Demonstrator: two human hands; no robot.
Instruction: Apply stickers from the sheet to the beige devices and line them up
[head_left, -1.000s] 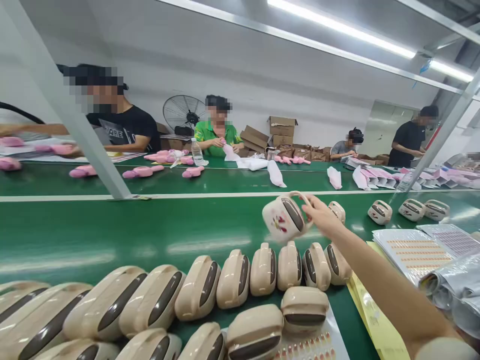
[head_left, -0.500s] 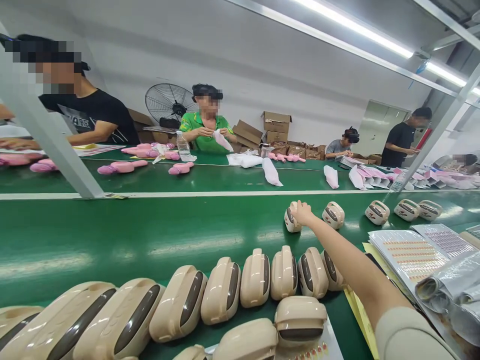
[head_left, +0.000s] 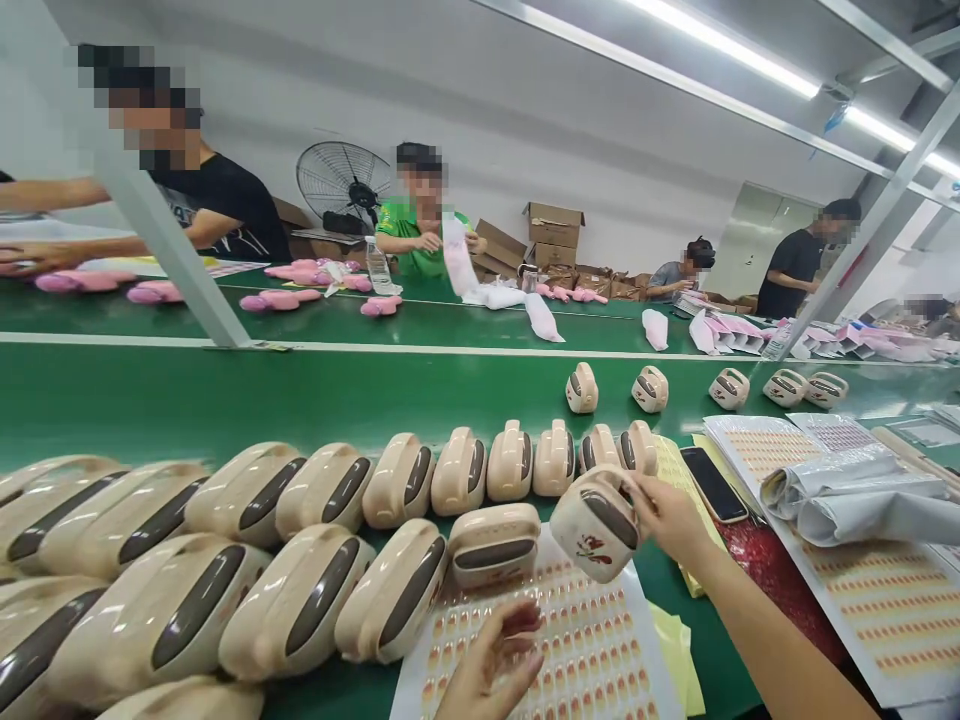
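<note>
Item 1: beige casing point(head_left: 596, 522), held up in my right hand point(head_left: 670, 518), fingers pinched on its rim; a red flower sticker shows on its face. It sits over the near edge of the belt, just above the sticker sheet point(head_left: 592, 650).

Item 2: my left hand point(head_left: 491, 660), fingers curled on the sticker sheet, apparently picking at one sticker; the view is too blurred there to tell whether one is lifted.

Item 3: plain casings point(head_left: 322, 490), two crowded rows on the near belt, no sticker visible on them. I judge these are left to do.

Item 4: finished casings point(head_left: 651, 388), spaced singly further along the green conveyor point(head_left: 225, 400), several showing a red mark. By that count, most of the batch remains.

Item 5: phone point(head_left: 712, 482), dark, beside more sticker sheets point(head_left: 862, 590) at right.
</note>
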